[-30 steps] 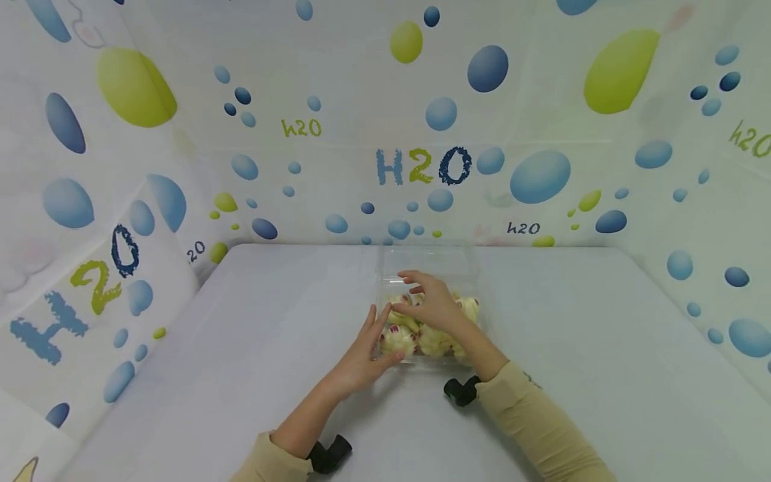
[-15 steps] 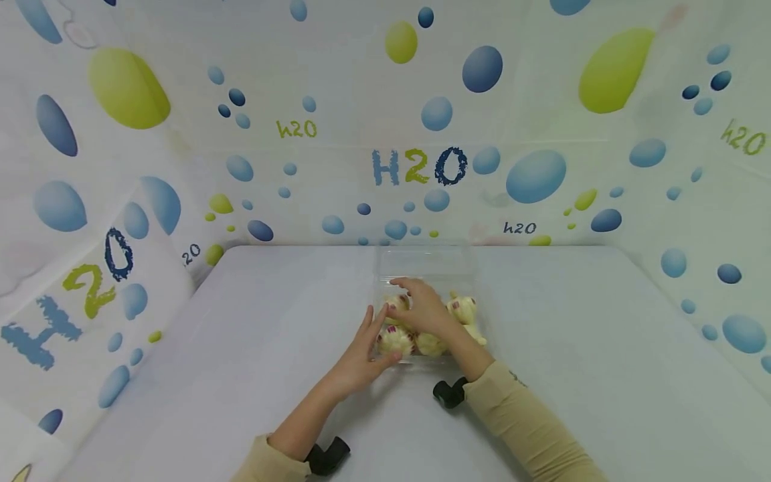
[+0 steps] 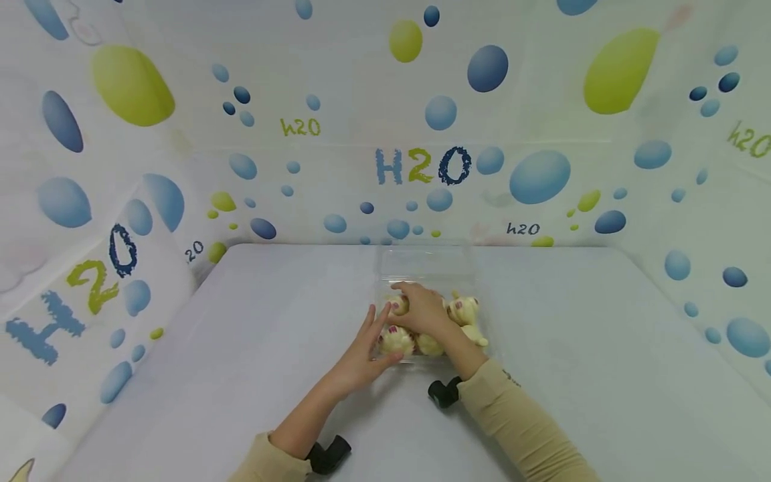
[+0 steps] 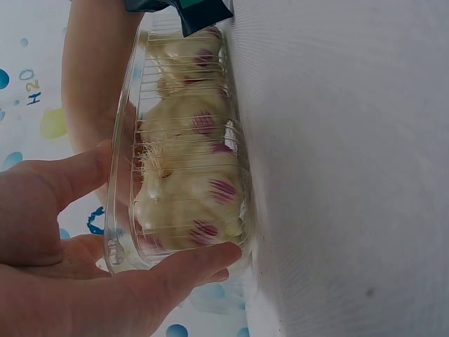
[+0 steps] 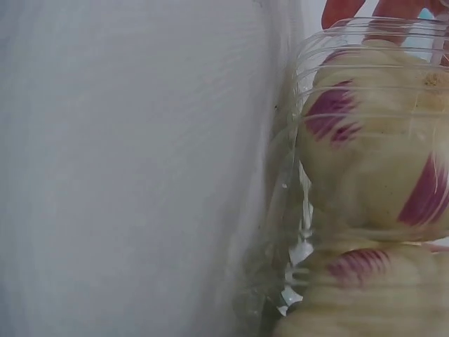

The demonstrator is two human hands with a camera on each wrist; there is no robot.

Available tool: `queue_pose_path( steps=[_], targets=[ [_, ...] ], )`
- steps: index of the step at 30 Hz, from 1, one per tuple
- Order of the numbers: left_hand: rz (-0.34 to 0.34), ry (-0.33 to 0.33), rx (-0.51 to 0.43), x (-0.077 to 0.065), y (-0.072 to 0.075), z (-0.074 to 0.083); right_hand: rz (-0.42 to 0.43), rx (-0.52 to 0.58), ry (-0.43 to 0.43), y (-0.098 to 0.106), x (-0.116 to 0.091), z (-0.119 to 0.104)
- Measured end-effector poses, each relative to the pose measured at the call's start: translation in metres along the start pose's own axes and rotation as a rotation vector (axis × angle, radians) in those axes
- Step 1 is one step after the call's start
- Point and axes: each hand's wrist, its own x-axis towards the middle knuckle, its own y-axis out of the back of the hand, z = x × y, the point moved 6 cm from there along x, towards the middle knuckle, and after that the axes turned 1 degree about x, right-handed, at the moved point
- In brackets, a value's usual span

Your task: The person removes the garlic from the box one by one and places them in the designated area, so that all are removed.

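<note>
Several cream garlic bulbs with purple streaks sit in a clear plastic box [image 3: 424,362] at mid-table. My left hand [image 3: 361,355] holds the box's front left corner; in the left wrist view its thumb [image 4: 81,172] lies at the rim and a finger [image 4: 200,267] reaches along the side. Reaching in from the right, my right hand [image 3: 426,309] has thumb and fingers round the back left garlic bulb [image 3: 397,305]. Another garlic bulb [image 3: 395,340] lies in front of it, and one more garlic bulb [image 3: 464,310] shows at the back right.
The box's clear lid [image 3: 424,260] stands open behind the bulbs. A white table [image 3: 289,301] extends around the box, with a printed curtain [image 3: 337,80] behind. Black devices [image 3: 329,455] sit at both wrists.
My right hand has come down and slightly left, its thumb and fingers closing round the back left bulb. The back right bulb has come into fuller view. My left hand has stayed at the corner.
</note>
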Motion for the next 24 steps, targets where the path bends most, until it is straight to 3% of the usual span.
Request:
queue_pose_path(
  steps=[13,24],
  targets=[
    [-0.014,0.004,-0.006,0.002,-0.002,0.0,0.041,0.04,-0.039,0.004,-0.001,0.002],
    [-0.01,0.007,-0.015,-0.001,0.0,-0.001,0.09,0.268,-0.056,0.01,-0.003,0.003]
  ],
)
